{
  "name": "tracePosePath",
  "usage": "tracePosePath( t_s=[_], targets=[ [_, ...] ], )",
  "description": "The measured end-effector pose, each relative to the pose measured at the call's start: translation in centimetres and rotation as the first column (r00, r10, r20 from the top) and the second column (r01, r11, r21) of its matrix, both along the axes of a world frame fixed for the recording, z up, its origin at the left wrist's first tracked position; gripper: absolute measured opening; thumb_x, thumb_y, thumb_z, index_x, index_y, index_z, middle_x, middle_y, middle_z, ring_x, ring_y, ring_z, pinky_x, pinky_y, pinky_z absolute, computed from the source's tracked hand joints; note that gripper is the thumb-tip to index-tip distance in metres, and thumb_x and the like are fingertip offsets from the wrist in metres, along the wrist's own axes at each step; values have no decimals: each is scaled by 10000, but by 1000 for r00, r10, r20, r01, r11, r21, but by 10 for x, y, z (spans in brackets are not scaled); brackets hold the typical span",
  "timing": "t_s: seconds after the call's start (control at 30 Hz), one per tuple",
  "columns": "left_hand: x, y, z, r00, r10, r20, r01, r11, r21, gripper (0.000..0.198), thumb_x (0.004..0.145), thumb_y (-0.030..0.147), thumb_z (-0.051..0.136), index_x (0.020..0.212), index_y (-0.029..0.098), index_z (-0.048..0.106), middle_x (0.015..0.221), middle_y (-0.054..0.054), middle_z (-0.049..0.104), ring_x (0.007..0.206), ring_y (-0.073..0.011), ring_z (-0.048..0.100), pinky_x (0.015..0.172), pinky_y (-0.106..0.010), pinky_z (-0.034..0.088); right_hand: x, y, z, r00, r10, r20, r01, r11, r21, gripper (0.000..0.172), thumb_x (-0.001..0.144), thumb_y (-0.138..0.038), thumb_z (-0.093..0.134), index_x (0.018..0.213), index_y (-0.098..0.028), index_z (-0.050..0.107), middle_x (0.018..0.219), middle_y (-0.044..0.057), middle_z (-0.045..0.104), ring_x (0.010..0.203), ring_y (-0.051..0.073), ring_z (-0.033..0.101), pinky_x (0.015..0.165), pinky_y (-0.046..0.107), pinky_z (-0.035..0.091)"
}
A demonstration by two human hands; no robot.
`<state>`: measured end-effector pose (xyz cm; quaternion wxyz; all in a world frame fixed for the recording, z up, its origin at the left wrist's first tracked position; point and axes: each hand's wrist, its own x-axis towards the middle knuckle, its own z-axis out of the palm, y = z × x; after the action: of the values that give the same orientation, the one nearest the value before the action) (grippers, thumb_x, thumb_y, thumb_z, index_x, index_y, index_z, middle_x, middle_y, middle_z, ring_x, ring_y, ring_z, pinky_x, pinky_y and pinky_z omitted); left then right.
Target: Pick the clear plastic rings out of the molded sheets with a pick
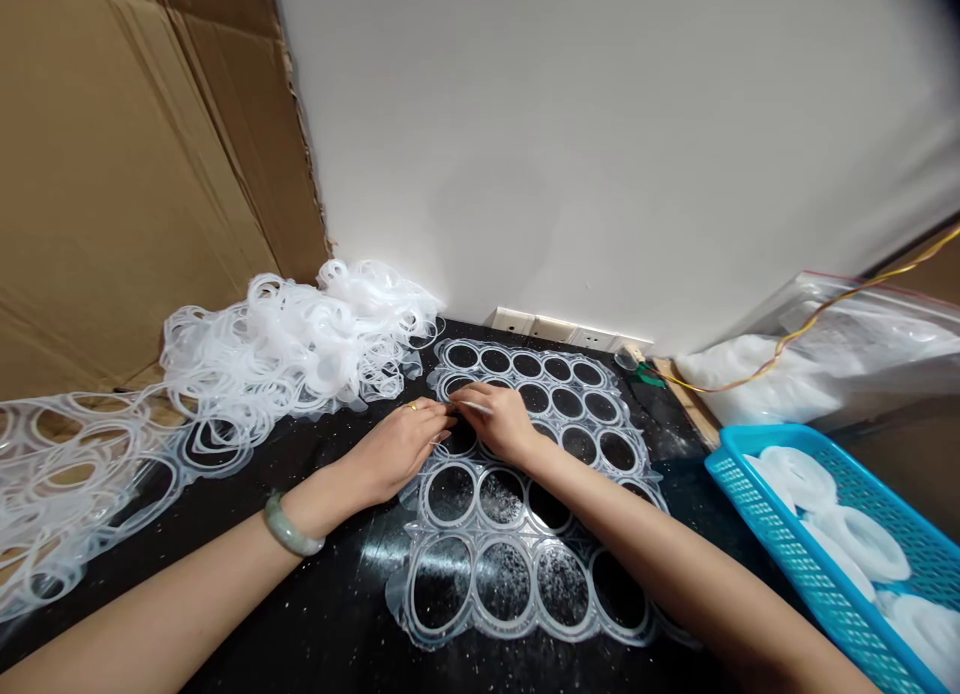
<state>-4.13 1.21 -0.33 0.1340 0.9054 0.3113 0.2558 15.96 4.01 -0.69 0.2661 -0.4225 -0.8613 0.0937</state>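
Observation:
A translucent sheet of joined rings (480, 529), probably soft plastic or silicone, lies flat on the black table. My left hand (401, 446), with a jade-coloured bangle at the wrist, is closed at the sheet's left edge, its fingertips against a ring in the upper left part. Pinched in my right hand (495, 419) is a slim pale stick-like tool (480, 408), pointing left towards my left fingertips. Both hands meet over the same ring, and the tool's tip is hidden between them. White flecks show inside several rings of the lower rows.
A heap of translucent ring scraps (285, 344) sits at the left by a cardboard sheet (127, 154). On the right stands a blue basket (795, 534) with white round pieces inside. Behind it lies a clear bag (832, 354) of white material. Sockets (551, 328) line the wall.

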Motion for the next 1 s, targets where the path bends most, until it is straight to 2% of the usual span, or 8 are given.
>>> tracePosePath(
  t_s=[0.17,0.33,0.47,0.6,0.7,0.83,0.93,1.0],
  targets=[
    [-2,0,0,1000,20,15,-20,1000,1,296,996,196,406,1173,136,634,1200,-115,659,1145,-229,582,997,-434,496,4,22,7,981,-111,160,105,993,48,239,934,-185,521,1054,-212,725,1029,80,737,865,206,687,720,263,458],
    [-3,1,-3,998,28,49,-27,1000,-7,296,995,202,408,1173,155,639,1229,-106,656,1155,-228,587,988,-453,507,21,75,25,939,-274,-209,288,957,42,208,907,-246,552,909,-202,755,994,81,751,891,235,687,779,320,489],
    [-3,1,-3,998,30,57,-30,999,-11,290,992,195,416,1167,149,642,1210,-109,665,1146,-225,593,985,-453,511,38,110,43,772,-391,-501,412,908,-74,212,844,-266,582,848,-139,752,820,98,745,769,221,682,677,309,502],
    [-5,0,-2,999,18,43,-18,1000,-2,296,984,175,413,1163,142,645,1223,-120,659,1153,-231,593,983,-447,510,50,119,57,629,-403,-665,429,893,-136,250,811,-288,599,830,-81,739,741,116,718,587,156,614,513,254,444],
    [-7,0,-2,998,7,70,-7,1000,-1,277,984,191,428,1128,136,659,1164,-117,683,1118,-231,611,964,-431,516,49,106,60,615,-390,-686,345,915,-211,270,789,-303,629,834,-58,732,634,88,679,418,95,481,415,241,370],
    [-10,2,2,968,112,225,-111,994,-16,213,978,232,485,1033,172,682,999,-73,707,960,-195,645,883,-379,534,38,65,55,709,-290,-643,87,940,-329,241,762,-317,679,815,-87,730,586,36,644,370,64,424,370,221,316],
    [-8,2,8,926,208,315,-211,977,-24,246,933,281,581,1161,211,639,1102,-78,661,1041,-216,610,921,-411,509,26,27,51,767,-219,-604,-103,886,-452,212,761,-320,701,794,-114,733,693,52,694,387,49,432,366,210,327],
    [-6,1,11,914,230,334,-216,973,-80,494,873,312,665,1340,241,521,1290,-95,579,1193,-245,538,981,-438,479,19,4,49,787,-155,-597,-246,808,-535,203,763,-332,711,791,-132,738,780,61,719,397,44,448,366,205,343]
  ],
)
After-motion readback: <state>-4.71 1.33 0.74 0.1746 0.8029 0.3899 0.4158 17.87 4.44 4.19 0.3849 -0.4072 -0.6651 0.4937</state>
